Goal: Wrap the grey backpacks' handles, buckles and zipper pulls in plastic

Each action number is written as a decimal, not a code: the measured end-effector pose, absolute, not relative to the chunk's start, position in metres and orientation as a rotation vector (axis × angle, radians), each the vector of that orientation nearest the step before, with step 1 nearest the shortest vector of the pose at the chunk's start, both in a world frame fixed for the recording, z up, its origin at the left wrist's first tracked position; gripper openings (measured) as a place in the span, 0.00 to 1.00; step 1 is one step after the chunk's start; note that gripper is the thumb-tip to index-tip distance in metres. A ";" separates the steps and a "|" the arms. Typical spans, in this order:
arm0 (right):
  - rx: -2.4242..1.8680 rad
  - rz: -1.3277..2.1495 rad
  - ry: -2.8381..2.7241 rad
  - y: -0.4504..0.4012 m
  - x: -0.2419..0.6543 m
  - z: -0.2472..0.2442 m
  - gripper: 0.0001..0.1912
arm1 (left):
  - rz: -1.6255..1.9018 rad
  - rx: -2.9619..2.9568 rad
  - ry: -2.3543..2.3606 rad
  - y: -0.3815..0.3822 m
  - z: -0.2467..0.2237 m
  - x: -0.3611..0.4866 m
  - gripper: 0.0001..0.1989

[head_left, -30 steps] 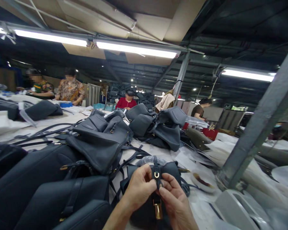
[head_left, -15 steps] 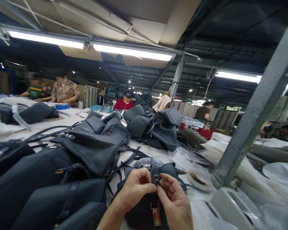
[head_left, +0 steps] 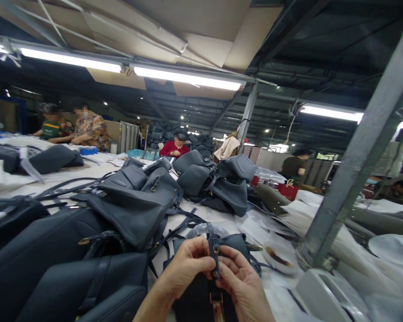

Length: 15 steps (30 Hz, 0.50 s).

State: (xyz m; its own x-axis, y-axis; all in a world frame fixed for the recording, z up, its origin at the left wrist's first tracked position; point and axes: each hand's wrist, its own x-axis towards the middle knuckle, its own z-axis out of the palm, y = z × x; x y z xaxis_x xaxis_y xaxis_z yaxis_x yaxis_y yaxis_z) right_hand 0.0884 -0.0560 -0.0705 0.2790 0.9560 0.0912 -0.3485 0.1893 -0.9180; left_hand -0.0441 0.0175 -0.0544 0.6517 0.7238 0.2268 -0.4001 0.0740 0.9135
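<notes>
A dark blue-grey leather strap [head_left: 213,240] with a small gold buckle [head_left: 216,249] rises between my hands, part of a dark bag [head_left: 191,300] right in front of me. My left hand [head_left: 190,264] pinches the strap from the left, thumb and forefinger just below the buckle. From the other side my right hand [head_left: 240,279] grips the same strap with its fingertips, and the strap's tip pokes out between the hands. Below them, a shiny metal clasp [head_left: 217,308] hangs on the bag. Clear plastic wrap [head_left: 206,229] lies behind the strap. My fingers hide part of the strap.
Dark bags [head_left: 130,210] with straps pile up ahead and to the left. On the right are a dish with a brown stain [head_left: 278,259], a grey-white device [head_left: 319,295] and a metal post [head_left: 352,161]. Several people sit or stand farther back, one in a red top [head_left: 171,148].
The strap's end now shows lower, between my fingertips, and the buckle has turned slightly to the left. Both hands stay on the strap. The view has shifted a little.
</notes>
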 end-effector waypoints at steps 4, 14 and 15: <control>-0.946 1.031 -0.888 -0.056 0.092 -0.063 0.23 | 0.869 1.246 0.326 0.014 -0.052 -0.043 0.08; -1.222 0.264 -1.215 -0.045 0.089 -0.079 0.07 | 0.749 0.897 0.361 0.014 -0.057 -0.041 0.22; -1.248 0.184 -1.220 -0.045 0.088 -0.081 0.06 | 0.749 0.859 0.360 0.014 -0.058 -0.040 0.23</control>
State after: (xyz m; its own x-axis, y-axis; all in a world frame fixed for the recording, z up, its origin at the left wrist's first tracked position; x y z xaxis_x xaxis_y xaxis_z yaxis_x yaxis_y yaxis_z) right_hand 0.0881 -0.0446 -0.0808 0.4153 0.6878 0.5954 0.4817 0.3889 -0.7853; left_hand -0.0404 0.0142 -0.0581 0.6936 0.7203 0.0049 -0.4463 0.4244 0.7879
